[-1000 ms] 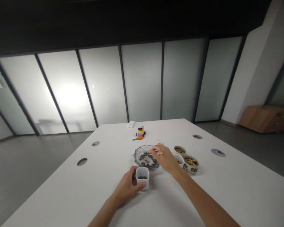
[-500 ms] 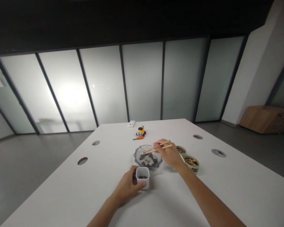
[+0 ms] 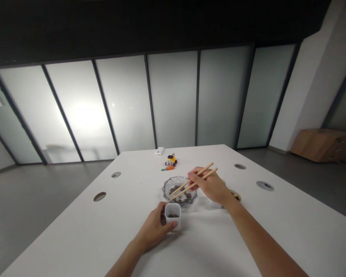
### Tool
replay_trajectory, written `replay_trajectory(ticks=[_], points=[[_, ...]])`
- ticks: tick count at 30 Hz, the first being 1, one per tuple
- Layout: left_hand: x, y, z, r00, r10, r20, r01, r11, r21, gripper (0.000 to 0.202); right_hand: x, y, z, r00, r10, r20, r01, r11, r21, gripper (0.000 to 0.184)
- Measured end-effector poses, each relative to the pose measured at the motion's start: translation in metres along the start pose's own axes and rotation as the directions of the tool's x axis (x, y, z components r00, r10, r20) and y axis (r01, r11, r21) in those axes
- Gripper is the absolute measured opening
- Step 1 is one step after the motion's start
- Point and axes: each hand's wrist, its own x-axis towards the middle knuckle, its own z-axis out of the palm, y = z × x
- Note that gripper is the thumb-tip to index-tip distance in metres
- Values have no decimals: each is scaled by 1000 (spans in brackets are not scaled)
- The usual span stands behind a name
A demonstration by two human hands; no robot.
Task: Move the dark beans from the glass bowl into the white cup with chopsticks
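Note:
My left hand (image 3: 155,227) is wrapped round a small white square cup (image 3: 173,221) with dark bean-like pieces inside, standing on the white table. In my right hand (image 3: 209,184) is a pair of wooden chopsticks (image 3: 190,182), slanting down to the left. Their tips are over the near left part of a clear glass bowl (image 3: 167,192) that holds many dark brown pieces. Whether the tips pinch a piece is too small to tell. The bowl stands just beyond the cup.
Behind my right hand and forearm, a round container (image 3: 235,195) and a white vessel (image 3: 215,204) are partly hidden. Farther back lie an orange carrot-shaped toy (image 3: 170,168), a yellow toy vehicle (image 3: 171,160) and a white device (image 3: 159,151). Round holes (image 3: 99,196) pierce the tabletop (image 3: 75,234).
My right hand has shifted a little to the right and turned, and the chopstick tips have come nearer, from the bowl's middle toward the cup. The left hand and cup stay put.

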Motion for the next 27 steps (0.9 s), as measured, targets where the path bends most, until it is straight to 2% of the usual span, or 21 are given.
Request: replay_trajectory(ticks=[3,6,10,13,27], points=[[0,1,1,1000,-9,3,9,1000,-14,43,4,9,1,979,-189,-78,160,947,-278,34],[1,2,1,1000,3,3,-3,1000,-20,43,10,29,4,949,-313,-42,263,857,-442,34],[1,3,0,1000,8,-2,-8,1000,-14,42,14,57,12,953,-302,15,274,842,-464,29],[0,2,0,1000,27,0,-27,999,-33,43,15,69,17,958,-286,27,266,846,-462,24],[0,-1,1,1000,13,0,-13,1000,-16,42,14,75,23,965,-263,9,240,865,-441,23]])
